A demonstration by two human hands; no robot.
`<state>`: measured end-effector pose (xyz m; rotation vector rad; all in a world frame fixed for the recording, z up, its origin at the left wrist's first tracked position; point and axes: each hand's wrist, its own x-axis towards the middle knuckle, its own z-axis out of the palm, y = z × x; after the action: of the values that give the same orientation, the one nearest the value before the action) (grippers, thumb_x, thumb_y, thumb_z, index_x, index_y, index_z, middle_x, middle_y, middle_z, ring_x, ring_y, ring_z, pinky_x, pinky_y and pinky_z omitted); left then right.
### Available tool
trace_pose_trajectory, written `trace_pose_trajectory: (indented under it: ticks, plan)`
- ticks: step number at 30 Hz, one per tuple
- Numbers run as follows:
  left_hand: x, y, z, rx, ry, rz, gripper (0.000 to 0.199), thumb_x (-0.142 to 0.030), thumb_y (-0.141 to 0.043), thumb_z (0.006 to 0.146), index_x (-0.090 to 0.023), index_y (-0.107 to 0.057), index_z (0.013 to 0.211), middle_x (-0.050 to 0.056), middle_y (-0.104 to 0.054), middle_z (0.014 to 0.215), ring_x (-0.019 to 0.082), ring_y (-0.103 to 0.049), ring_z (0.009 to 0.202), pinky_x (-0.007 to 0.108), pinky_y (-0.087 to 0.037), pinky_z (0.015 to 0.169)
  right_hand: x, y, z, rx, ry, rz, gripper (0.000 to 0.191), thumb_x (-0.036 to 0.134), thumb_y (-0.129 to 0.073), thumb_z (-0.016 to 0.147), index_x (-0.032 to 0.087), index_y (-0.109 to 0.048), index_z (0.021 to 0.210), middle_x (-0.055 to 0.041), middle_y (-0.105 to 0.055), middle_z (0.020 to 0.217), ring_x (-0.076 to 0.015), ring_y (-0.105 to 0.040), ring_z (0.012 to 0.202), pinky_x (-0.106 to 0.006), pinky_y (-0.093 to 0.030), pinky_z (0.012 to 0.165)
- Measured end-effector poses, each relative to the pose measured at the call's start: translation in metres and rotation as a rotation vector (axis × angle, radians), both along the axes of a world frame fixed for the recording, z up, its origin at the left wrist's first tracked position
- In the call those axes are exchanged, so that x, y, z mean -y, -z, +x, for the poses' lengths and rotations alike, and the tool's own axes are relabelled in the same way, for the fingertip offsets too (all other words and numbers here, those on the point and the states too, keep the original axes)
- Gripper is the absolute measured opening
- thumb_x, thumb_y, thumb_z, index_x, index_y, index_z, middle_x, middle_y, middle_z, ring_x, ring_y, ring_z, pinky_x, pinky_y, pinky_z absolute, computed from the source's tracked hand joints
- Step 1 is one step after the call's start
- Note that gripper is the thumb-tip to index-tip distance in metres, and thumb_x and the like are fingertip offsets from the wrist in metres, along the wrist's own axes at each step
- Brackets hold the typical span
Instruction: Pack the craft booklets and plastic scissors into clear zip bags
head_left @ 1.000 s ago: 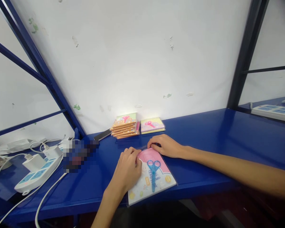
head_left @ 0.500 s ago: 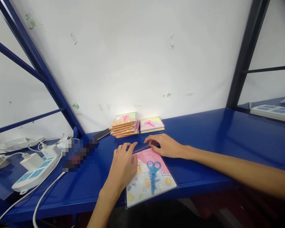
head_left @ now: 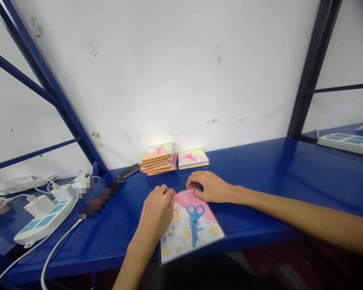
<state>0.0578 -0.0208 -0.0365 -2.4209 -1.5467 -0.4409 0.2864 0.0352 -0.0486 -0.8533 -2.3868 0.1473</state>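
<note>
A flat pink and white booklet (head_left: 181,237) in a clear plastic bag lies at the table's front edge, its near corner jutting past it. Blue scissors (head_left: 195,227) show on its printed face. My left hand (head_left: 157,209) is closed at the bag's far left corner, thumb and fingers pinching the edge. At the far right corner my right hand (head_left: 208,186) pinches the bag's top edge between curled fingers and thumb. The fingertips of both hands partly hide that edge.
A stack of orange-edged booklets (head_left: 157,159) and a lower pile with pink scissors (head_left: 193,158) stand by the wall. A black phone-like slab (head_left: 129,170) lies beside them. On the left are a power strip (head_left: 45,219) with plugs and white cables (head_left: 56,245).
My fingers have closed at the bag's far edge, where they were looser and raised before. My right hand has shifted slightly. The booklet stays in about the same place.
</note>
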Motion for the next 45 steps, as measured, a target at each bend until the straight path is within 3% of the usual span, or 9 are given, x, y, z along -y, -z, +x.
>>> trace_pose_trajectory:
  ticks: [11,20,25,30,37,42,45]
  plan:
    - [0.0,0.002,0.0,-0.009,0.014,0.015,0.028,-0.012,-0.042,0.098,-0.02,-0.068,0.103,0.008,-0.065,0.097,0.024,-0.063,0.092,0.036,-0.048,0.078,0.002,0.001,0.0,-0.003,-0.021,0.004,0.027,0.004,-0.054,0.075,0.02,-0.065,0.094,-0.0015,-0.062,0.087,-0.0168,-0.056,0.079,-0.027,-0.04,0.072]
    - [0.004,-0.003,-0.002,0.152,0.119,-0.072,0.022,-0.024,-0.046,0.098,-0.021,-0.067,0.095,0.007,-0.061,0.092,0.024,-0.059,0.089,0.037,-0.047,0.079,0.005,-0.007,0.003,0.0,-0.034,-0.06,0.027,0.004,-0.05,0.076,0.019,-0.071,0.084,-0.0041,-0.071,0.085,-0.0201,-0.062,0.082,-0.031,-0.043,0.077]
    - [0.009,-0.002,0.003,0.23,0.2,-0.134,0.028,-0.023,-0.042,0.1,-0.02,-0.069,0.108,0.008,-0.063,0.104,0.024,-0.058,0.096,0.04,-0.047,0.087,0.005,-0.01,0.005,-0.034,-0.058,-0.1,0.029,0.005,-0.049,0.076,0.018,-0.074,0.08,-0.0035,-0.073,0.083,-0.0194,-0.064,0.077,-0.03,-0.043,0.073]
    - [0.01,-0.001,0.006,0.206,0.239,-0.132,0.03,-0.025,-0.046,0.099,-0.021,-0.068,0.119,0.008,-0.063,0.108,0.024,-0.058,0.099,0.041,-0.047,0.091,0.007,-0.01,0.004,-0.023,-0.097,-0.076,0.03,0.005,-0.047,0.079,0.018,-0.074,0.084,-0.0047,-0.073,0.087,-0.0203,-0.064,0.082,-0.032,-0.044,0.078]
    - [0.013,-0.007,0.006,0.152,0.153,-0.12,0.027,-0.027,-0.046,0.099,-0.019,-0.071,0.104,0.009,-0.065,0.099,0.026,-0.061,0.094,0.042,-0.049,0.087,0.009,-0.01,0.003,0.027,-0.048,-0.052,0.03,0.004,-0.047,0.081,0.018,-0.073,0.084,-0.005,-0.073,0.087,-0.0207,-0.064,0.082,-0.032,-0.045,0.078]
    - [0.016,-0.006,0.009,0.206,0.25,-0.14,0.029,-0.025,-0.044,0.1,-0.02,-0.072,0.108,0.009,-0.065,0.11,0.023,-0.061,0.099,0.039,-0.049,0.091,0.013,-0.01,-0.001,0.036,-0.13,-0.034,0.034,0.006,-0.047,0.083,0.016,-0.074,0.101,-0.008,-0.074,0.1,-0.0224,-0.065,0.092,-0.033,-0.046,0.085]
    - [0.016,-0.008,0.009,0.223,0.241,-0.165,0.03,-0.024,-0.042,0.1,-0.021,-0.071,0.108,0.008,-0.066,0.107,0.023,-0.061,0.098,0.039,-0.049,0.091,0.012,-0.009,-0.002,0.032,-0.089,-0.049,0.033,0.005,-0.047,0.083,0.016,-0.075,0.097,-0.0072,-0.075,0.098,-0.0218,-0.066,0.09,-0.033,-0.047,0.084]
